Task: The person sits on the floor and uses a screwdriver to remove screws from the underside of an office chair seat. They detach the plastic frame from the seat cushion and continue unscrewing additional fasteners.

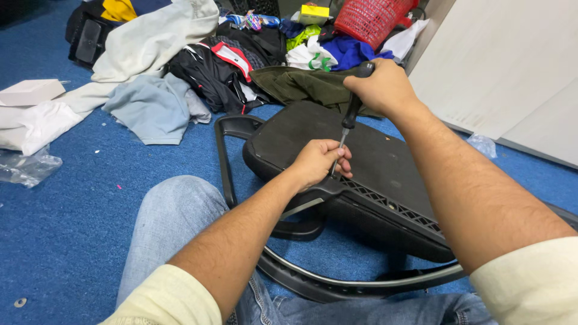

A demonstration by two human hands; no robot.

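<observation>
Blue carpet floor [72, 222], littered with small scraps; I sit on it, one knee in jeans [174, 210] raised at lower left.

Item one: black office chair seat [385, 162], lying tilted on the floor just ahead of my knee, its curved armrest frame [226, 156] on the left and a grey-edged curved bar [337, 283] below it, close to my lap.

Item two: screwdriver [352, 111], black handle, thin metal shaft, held nearly upright with its tip down at the near edge of the seat.

Right hand [382, 87]: wrapped tight over the top of the handle, fingers closed round it.

Left hand [319, 161]: resting on the seat edge, fingers curled and pinching the lower shaft near the tip.

Background, well apart from my hands: heap of clothes [198, 54] in cream, pale blue, black, olive and bright blue; red plastic basket [370, 18] tipped at the top; white box [30, 91] on white cloth at far left; crumpled clear plastic bag [27, 167] below it; pale board [506, 66] along the right.
</observation>
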